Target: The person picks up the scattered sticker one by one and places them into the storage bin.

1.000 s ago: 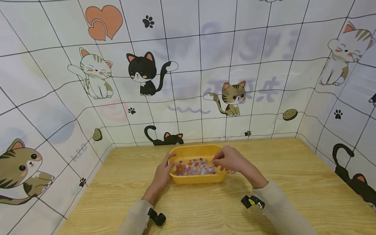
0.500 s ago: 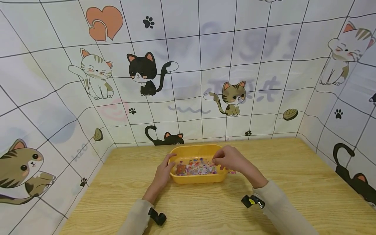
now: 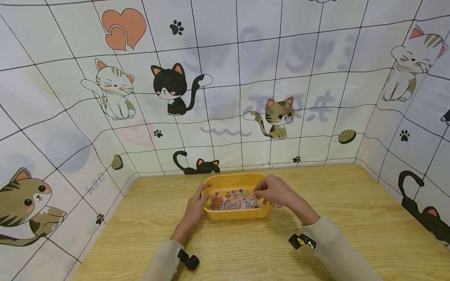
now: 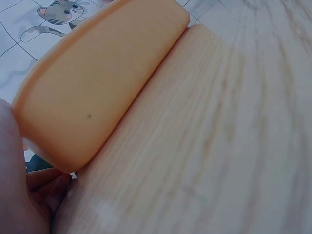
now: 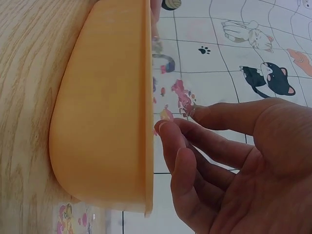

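A yellow plastic tray [image 3: 237, 214] sits near the back of the table, with colourful clear stickers [image 3: 233, 201] showing inside its rim. My left hand [image 3: 194, 205] grips the tray's left end, its thumb at the rim; in the left wrist view the fingers [image 4: 46, 187] curl against the tray's corner. Over the right end, my right hand [image 3: 275, 191] pinches a clear sticker sheet between thumb and forefinger. Pink figures on this sticker sheet [image 5: 182, 96] show above the tray's rim in the right wrist view. The other fingers of that hand are bent.
More pink stickers [image 3: 277, 205] lie on the wooden table [image 3: 242, 246] just outside the tray's right end. A white wall covering [image 3: 225, 97] with cartoon cats rises behind the table and on both sides. Each sleeve carries a small black camera [image 3: 188, 260].
Both hands stay in place at the tray. The clear stickers inside its rim shift slightly in look and glare; the view tilts a touch.
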Tool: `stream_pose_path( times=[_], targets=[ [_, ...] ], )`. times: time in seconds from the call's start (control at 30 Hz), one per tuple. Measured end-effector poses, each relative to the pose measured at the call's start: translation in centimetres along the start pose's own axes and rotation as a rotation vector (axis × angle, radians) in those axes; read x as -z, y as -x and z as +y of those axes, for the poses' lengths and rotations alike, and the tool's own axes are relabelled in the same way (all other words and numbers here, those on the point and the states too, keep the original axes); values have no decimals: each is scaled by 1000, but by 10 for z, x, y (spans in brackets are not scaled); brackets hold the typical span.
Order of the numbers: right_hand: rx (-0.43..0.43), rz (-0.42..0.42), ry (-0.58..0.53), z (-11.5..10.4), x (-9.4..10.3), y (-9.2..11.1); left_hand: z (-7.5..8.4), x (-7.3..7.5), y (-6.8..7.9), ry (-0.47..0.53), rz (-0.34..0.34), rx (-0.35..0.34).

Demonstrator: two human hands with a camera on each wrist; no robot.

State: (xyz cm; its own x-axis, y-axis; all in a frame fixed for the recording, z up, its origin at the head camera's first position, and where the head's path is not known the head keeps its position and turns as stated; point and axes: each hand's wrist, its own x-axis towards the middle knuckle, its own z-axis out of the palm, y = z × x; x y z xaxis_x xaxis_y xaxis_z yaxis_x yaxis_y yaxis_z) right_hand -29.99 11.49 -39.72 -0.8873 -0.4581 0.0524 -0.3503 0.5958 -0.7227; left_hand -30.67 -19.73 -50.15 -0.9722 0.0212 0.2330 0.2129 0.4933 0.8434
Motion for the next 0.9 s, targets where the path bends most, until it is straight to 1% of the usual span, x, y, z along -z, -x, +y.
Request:
stream_pose_path(
  times=[0.17,0.37,0.53,0.73,0.9],
  targets=[
    [-1,-35,13,1,-6,-3,-2,2,0,5,8,-1],
    [14,-50,24,5,-12,-5,-3,1,-1,-5,4,-29],
    [20,-39,19,8,-12,-2,-2,0,-2,-17,-8,-49],
    [19,-19,26,8,-12,-2,-1,-1,-2,-4,-1,-23],
    [20,0,40,5,-11,-4,-1,1,-1,-3,6,-18]
  ],
)
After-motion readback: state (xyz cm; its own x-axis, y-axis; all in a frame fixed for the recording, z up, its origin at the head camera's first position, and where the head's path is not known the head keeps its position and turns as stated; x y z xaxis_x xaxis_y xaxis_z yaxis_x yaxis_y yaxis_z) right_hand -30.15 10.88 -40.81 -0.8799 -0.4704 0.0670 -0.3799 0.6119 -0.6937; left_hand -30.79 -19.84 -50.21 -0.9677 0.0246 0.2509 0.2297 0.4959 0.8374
